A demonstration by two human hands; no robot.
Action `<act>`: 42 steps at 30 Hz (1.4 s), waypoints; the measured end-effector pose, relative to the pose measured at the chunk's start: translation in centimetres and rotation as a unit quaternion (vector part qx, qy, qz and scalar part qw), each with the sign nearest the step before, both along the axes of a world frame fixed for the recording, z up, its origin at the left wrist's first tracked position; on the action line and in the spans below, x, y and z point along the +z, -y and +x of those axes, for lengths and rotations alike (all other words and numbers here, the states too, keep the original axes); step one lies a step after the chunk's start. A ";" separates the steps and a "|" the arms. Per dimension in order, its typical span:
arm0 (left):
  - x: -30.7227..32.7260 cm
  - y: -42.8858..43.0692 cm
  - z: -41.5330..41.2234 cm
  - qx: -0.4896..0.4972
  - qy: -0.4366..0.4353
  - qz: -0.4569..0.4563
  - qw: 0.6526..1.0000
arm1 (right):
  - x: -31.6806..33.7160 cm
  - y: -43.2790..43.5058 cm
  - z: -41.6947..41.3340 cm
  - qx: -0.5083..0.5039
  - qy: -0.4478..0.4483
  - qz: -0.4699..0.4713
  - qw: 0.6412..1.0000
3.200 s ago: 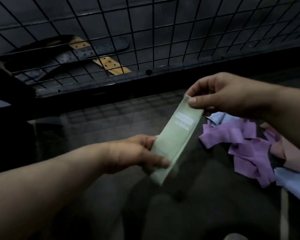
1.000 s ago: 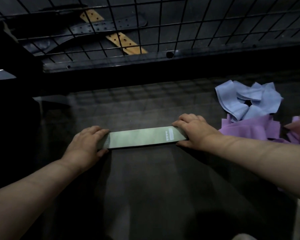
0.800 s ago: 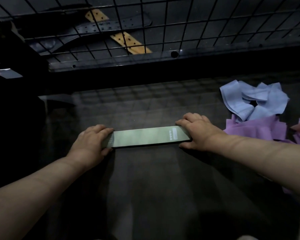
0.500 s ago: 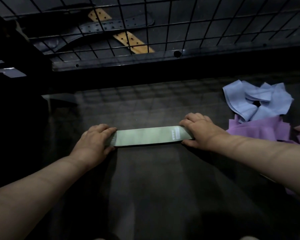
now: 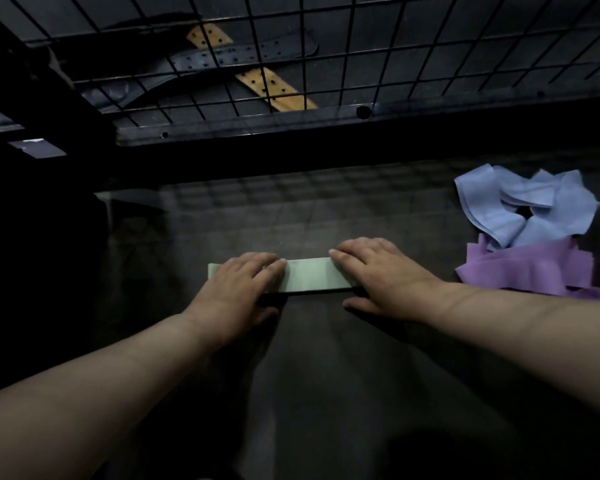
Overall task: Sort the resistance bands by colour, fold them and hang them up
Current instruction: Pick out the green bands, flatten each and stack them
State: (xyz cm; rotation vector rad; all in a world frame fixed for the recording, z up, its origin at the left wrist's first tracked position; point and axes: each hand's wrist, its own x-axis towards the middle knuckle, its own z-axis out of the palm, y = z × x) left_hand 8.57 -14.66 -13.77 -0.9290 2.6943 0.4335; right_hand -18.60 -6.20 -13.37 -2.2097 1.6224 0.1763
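Fingers (image 5: 264, 271) flat atop green band (image 5: 309, 279)

Green band (image 5: 307, 274): pale, matte, a short flat strip with its long axis running left to right. It lies pressed under both hands. The left hand (image 5: 238, 285) covers its left part, the left end showing just beyond the fingers. The right hand (image 5: 378, 275) covers its right end, and the middle stays bare between them. Blue bands (image 5: 520, 209): a loose crumpled heap, well to the right of the right hand and farther off. Purple bands (image 5: 527, 268): a tangled heap touching the blue heap's near side.
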 end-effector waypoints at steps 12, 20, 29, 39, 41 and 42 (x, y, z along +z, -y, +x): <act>0.8 -0.2 -1.3 0.021 0.008 -0.019 1.000 | -0.4 0.0 0.2 -0.024 0.025 -0.002 0.999; -0.2 -1.1 0.6 0.012 -0.059 -0.055 0.997 | -1.9 -2.2 -0.7 -0.056 0.042 -0.144 0.987; 0.7 -1.2 0.7 0.457 -0.188 -0.015 0.869 | -0.5 -2.5 -1.3 -0.467 0.184 -0.038 0.864; -0.7 -1.9 1.3 0.667 -0.193 0.112 0.711 | -0.9 -2.6 -0.4 -0.566 0.206 0.087 0.794; -0.8 -1.7 1.5 0.668 -0.187 0.102 0.713 | -0.7 -2.4 -0.4 -0.571 0.205 0.088 0.790; -0.8 -1.7 1.6 0.668 -0.187 0.102 0.713 | -0.7 -2.4 -0.4 -0.573 0.203 0.090 0.789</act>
